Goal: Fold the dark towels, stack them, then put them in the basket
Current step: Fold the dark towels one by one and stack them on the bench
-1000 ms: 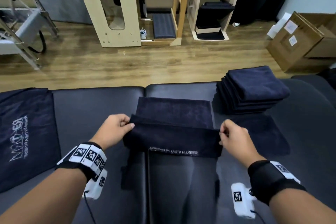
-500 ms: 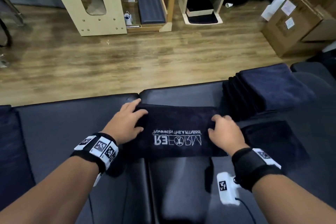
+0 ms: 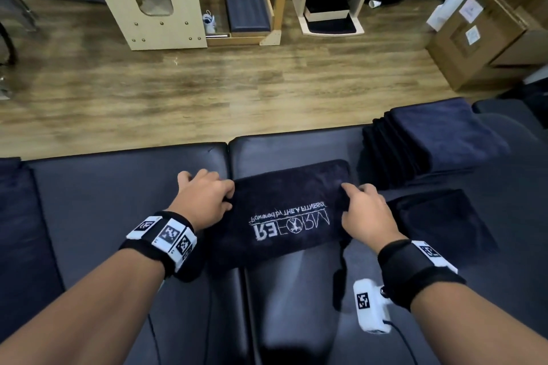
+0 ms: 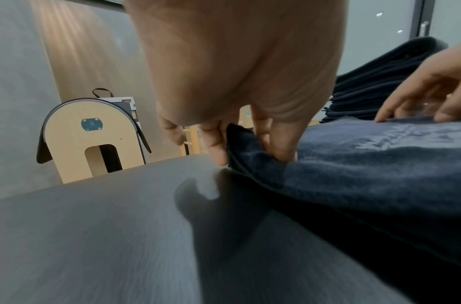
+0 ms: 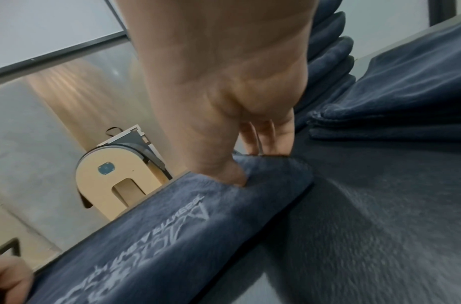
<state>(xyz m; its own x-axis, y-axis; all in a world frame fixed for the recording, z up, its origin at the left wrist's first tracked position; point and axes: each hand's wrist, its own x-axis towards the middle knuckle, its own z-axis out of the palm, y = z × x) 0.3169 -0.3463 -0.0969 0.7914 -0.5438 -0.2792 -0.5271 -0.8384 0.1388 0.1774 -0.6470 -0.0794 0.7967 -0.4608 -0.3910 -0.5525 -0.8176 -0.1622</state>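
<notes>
Head view: a folded dark towel (image 3: 284,210) is seen lying flat on the black padded bench (image 3: 124,187), across the seam between two cushions. White embroidery on it is read, upside down to the wearer, as "REFORM" with "Powered by THE A FITNESS" alongside. The left end is gripped by the left hand (image 3: 204,198), the right end by the right hand (image 3: 366,213). A stack of folded dark towels (image 3: 439,139) is noted just beside it to the right; another folded dark towel (image 3: 441,219) lies flat nearer the wearer. Labelled cardboard boxes (image 3: 486,35) are seen on the wood floor; their labels cannot be read.

Left wrist view: the towel's corner (image 4: 240,144) is pinched between thumb and fingers (image 4: 216,148).

Right wrist view: the thumb is pressed into the towel's top (image 5: 172,222), the fingers (image 5: 273,139) curled over its far edge. The lettering is blurred.
</notes>
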